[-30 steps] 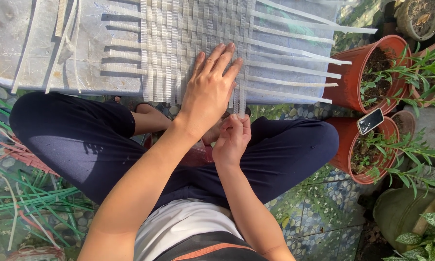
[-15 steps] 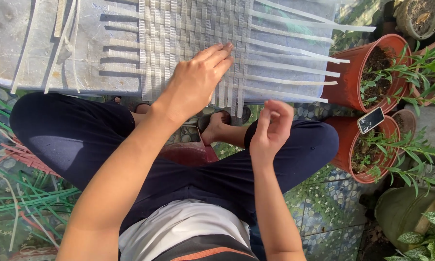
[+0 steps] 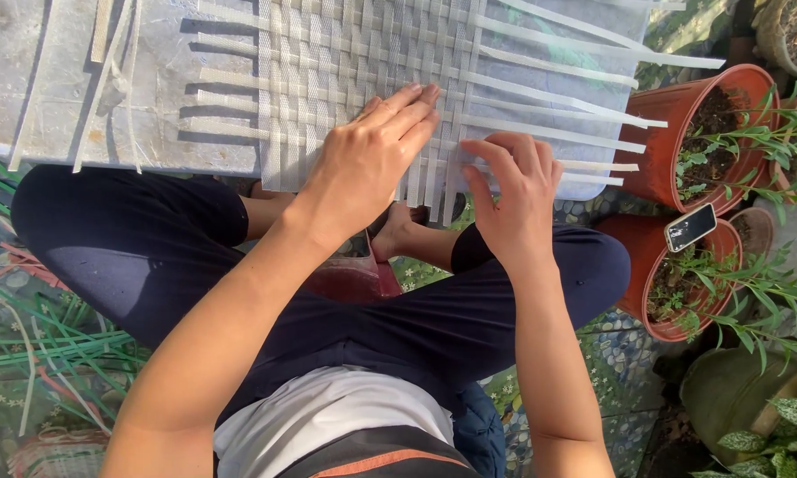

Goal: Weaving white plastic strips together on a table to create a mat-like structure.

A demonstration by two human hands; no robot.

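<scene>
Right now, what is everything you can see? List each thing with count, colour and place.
woven mat: one, white strips, on the slab ahead
slab: one, pale grey, top left
loose strips: a few, white, left on the slab
plant pots: at least three, red-orange, right side
phone: one, dark, lying on the rim of a pot
trousers: dark blue, legs crossed
left hand: flat on the mat
right hand: fingers curled at the mat's near edge

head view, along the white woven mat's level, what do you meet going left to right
loose white strips → woven mat → left hand → right hand → upper red plant pot
</scene>
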